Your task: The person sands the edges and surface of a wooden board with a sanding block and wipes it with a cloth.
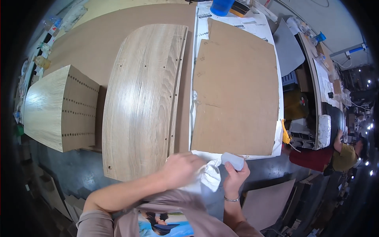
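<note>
My left hand [182, 169] is closed around a crumpled white cloth [211, 175], close to the bench's near edge. Just right of it, my right hand [237, 179] pinches a flat grey piece with rounded corners [233, 161], perhaps a scraper, between thumb and fingers. The cloth hangs between the two hands. Beyond my left hand lies a light wood-grain panel [142, 91] with one curved end and small drilled holes. A brown cardboard sheet [237, 94] lies flat ahead of my right hand.
At the left stands a stack of wood-grain boards [79, 110] with rows of holes along the edges. A blue container [222, 7] is at the back, and a yellow-handled tool [285, 132] hangs at the right edge. Another person [345, 158] is at far right.
</note>
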{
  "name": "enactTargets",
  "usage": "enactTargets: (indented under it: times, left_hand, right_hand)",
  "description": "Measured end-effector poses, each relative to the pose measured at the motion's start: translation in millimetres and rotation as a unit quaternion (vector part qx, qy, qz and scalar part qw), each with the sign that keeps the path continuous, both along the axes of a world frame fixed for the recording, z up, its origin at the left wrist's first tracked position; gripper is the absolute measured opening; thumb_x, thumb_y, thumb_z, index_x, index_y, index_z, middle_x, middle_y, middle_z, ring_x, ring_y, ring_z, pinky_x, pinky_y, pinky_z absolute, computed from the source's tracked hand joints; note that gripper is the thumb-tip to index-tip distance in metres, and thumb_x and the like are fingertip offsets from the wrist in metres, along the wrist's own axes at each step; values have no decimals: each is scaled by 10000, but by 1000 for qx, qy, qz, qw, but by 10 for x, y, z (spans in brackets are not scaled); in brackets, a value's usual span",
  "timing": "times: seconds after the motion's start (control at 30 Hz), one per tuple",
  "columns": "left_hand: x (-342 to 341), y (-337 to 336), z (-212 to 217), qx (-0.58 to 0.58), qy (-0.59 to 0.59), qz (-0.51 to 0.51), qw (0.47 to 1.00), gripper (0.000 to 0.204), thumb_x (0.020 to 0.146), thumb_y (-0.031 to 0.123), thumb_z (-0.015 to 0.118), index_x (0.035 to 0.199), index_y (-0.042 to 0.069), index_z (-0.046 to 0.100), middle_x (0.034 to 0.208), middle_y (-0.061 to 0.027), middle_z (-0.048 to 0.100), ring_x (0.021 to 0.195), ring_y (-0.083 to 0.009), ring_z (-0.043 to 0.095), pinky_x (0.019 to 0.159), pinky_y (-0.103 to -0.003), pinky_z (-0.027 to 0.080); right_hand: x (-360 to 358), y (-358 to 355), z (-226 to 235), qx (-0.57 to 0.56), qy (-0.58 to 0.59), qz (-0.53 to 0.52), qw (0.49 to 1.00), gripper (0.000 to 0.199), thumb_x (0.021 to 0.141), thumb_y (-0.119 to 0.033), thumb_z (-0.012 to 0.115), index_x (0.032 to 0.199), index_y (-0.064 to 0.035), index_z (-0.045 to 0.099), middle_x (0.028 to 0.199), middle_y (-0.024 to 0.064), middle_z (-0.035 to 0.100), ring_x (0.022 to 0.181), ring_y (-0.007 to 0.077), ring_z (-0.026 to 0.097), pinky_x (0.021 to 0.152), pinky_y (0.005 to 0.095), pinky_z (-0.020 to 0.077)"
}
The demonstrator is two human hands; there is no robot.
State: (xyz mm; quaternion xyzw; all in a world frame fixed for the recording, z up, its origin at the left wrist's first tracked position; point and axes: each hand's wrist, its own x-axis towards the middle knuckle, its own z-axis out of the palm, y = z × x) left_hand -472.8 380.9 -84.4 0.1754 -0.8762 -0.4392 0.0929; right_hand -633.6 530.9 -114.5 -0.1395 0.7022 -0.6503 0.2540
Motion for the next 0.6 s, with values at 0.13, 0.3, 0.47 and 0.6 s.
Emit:
enactTargets:
  times: [0.13,0.3,0.47,0.6]
  left_hand:
    - [422,-442,165,31,92,229,969,216,824,50,686,1038,22,691,958,-156,698,892,-337,679,793,-401,552]
    - [1178,-1120,-63,-263,-65,350,897,316,773,32,682,1086,27,638,1030,-150,665,929,-349,637,789,-424,516]
    - [1240,-961,-270,-387,-99,308,864,360,740,160,677,1074,37,624,1108,-124,614,984,-353,567,877,-470,446]
    - [1181,-990,-275,-362,-80,321,871,379,691,102,666,1058,28,607,1082,-153,614,972,-380,566,871,-478,463]
  right_hand:
    - [-114,-226,17,-41,-21,14,999,287,789,9,765,1054,50,663,965,70,688,880,151,642,818,280,507]
    - [-151,-877,-60,-36,-14,119,992,258,799,28,754,1040,47,663,968,52,672,878,119,624,793,259,501]
    - [-269,-1739,-283,-46,11,218,975,249,813,-11,782,1036,40,682,954,52,696,871,117,648,794,275,525]
    - [-389,-2343,-492,-93,42,284,953,243,809,6,770,1030,36,673,947,45,681,869,120,644,800,270,524]
